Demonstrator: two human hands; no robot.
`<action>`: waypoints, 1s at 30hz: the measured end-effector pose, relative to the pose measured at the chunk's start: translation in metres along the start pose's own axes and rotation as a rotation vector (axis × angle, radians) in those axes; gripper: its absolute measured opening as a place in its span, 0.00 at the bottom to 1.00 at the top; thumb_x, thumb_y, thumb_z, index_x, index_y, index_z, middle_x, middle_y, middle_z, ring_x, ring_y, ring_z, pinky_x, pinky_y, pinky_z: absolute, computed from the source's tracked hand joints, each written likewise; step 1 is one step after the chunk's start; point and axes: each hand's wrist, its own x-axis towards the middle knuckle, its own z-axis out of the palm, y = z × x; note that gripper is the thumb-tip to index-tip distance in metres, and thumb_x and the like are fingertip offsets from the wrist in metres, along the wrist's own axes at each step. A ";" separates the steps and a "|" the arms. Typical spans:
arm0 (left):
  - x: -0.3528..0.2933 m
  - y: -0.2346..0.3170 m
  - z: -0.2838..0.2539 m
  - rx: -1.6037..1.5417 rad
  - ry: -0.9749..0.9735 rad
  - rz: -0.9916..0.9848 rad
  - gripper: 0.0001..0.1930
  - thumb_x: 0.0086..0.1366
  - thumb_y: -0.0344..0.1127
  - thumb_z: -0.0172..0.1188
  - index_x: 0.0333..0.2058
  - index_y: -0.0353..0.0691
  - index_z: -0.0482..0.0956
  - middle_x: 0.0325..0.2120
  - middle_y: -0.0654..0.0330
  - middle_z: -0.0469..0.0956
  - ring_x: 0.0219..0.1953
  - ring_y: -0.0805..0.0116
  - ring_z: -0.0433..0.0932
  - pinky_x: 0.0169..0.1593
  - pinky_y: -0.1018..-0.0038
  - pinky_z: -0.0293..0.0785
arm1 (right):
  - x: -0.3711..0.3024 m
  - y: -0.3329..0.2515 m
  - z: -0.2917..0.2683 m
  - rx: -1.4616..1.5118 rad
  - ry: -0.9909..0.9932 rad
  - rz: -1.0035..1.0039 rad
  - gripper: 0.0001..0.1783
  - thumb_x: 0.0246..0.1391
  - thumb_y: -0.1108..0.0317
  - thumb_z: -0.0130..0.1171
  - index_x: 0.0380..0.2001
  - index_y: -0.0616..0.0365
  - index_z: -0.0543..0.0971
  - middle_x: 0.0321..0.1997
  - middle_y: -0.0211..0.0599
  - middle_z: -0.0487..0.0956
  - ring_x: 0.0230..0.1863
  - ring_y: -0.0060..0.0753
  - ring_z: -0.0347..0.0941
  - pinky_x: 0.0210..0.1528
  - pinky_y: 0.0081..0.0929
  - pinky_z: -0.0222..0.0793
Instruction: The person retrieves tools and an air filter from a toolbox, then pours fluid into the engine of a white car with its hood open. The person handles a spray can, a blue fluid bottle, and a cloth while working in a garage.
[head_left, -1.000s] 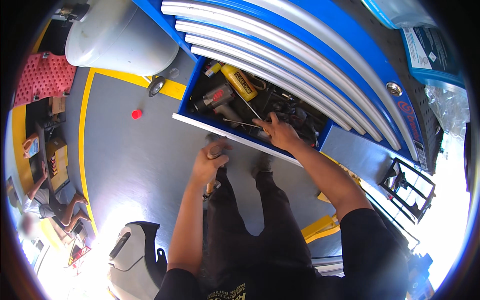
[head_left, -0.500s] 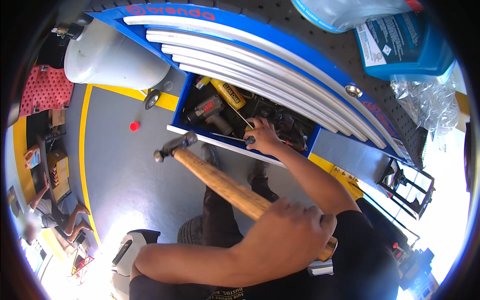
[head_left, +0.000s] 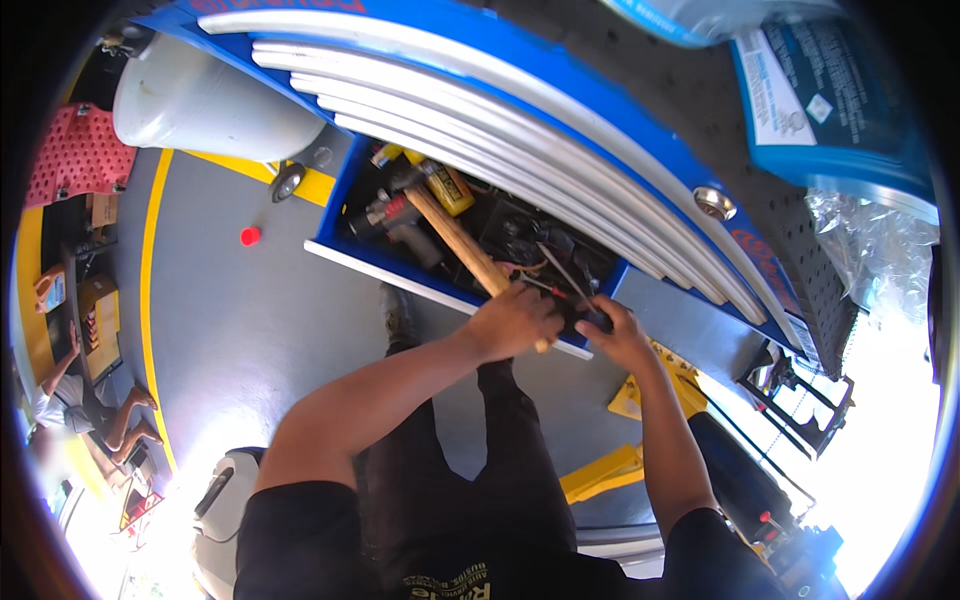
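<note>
My left hand is closed round the wooden handle of a ball-peen hammer. The hammer's dark head lies over the left part of the open blue drawer. Beside it, at the drawer's right front, my right hand is closed on the dark handle of a screwdriver, whose thin shaft slants up and left over the drawer. An impact wrench lies in the drawer beneath the hammer, partly hidden. A yellow bottle lies behind the hammer handle. Other dark tools fill the drawer's right side.
A blue tool cabinet with white drawer fronts rises beyond the drawer, with a blue jug on top. A whitish tank and a red cap are to the left. A yellow metal piece lies at right. Another person sits far left.
My left hand has carried the hammer forward, from near my body to over the drawer. My right hand has moved right and back to the drawer's front edge with the screwdriver.
</note>
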 end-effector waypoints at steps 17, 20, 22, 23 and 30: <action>-0.042 -0.007 0.077 -0.305 0.508 -0.810 0.12 0.57 0.31 0.71 0.33 0.41 0.74 0.33 0.57 0.74 0.41 0.48 0.72 0.47 0.57 0.69 | -0.070 -0.055 -0.019 0.483 -0.107 0.314 0.30 0.65 0.71 0.60 0.68 0.54 0.64 0.43 0.39 0.78 0.44 0.30 0.79 0.49 0.30 0.74; -0.021 -0.032 0.062 -0.467 0.581 -0.698 0.12 0.57 0.28 0.70 0.33 0.40 0.73 0.33 0.56 0.75 0.38 0.50 0.73 0.45 0.57 0.70 | -0.078 -0.061 -0.014 0.727 -0.133 0.245 0.29 0.68 0.73 0.56 0.69 0.56 0.62 0.45 0.38 0.80 0.44 0.29 0.79 0.50 0.28 0.75; -0.002 -0.045 0.039 -0.950 0.700 -0.821 0.08 0.64 0.28 0.65 0.40 0.37 0.77 0.38 0.57 0.80 0.42 0.59 0.79 0.47 0.63 0.74 | -0.083 -0.063 -0.005 0.711 -0.100 0.240 0.27 0.68 0.71 0.55 0.67 0.56 0.63 0.50 0.42 0.80 0.44 0.30 0.78 0.50 0.31 0.75; 0.013 -0.051 0.028 -1.138 0.794 -0.826 0.09 0.66 0.29 0.63 0.44 0.37 0.78 0.39 0.57 0.81 0.43 0.63 0.79 0.49 0.65 0.75 | -0.086 -0.063 0.000 0.703 -0.096 0.233 0.26 0.68 0.70 0.55 0.66 0.57 0.64 0.53 0.43 0.80 0.44 0.31 0.77 0.51 0.32 0.75; 0.079 -0.040 -0.035 -2.204 1.120 -0.643 0.22 0.73 0.37 0.59 0.61 0.38 0.70 0.51 0.56 0.77 0.53 0.65 0.77 0.58 0.62 0.75 | -0.105 -0.072 0.025 0.432 -0.095 0.250 0.22 0.70 0.70 0.54 0.64 0.56 0.67 0.53 0.39 0.82 0.44 0.27 0.78 0.51 0.29 0.74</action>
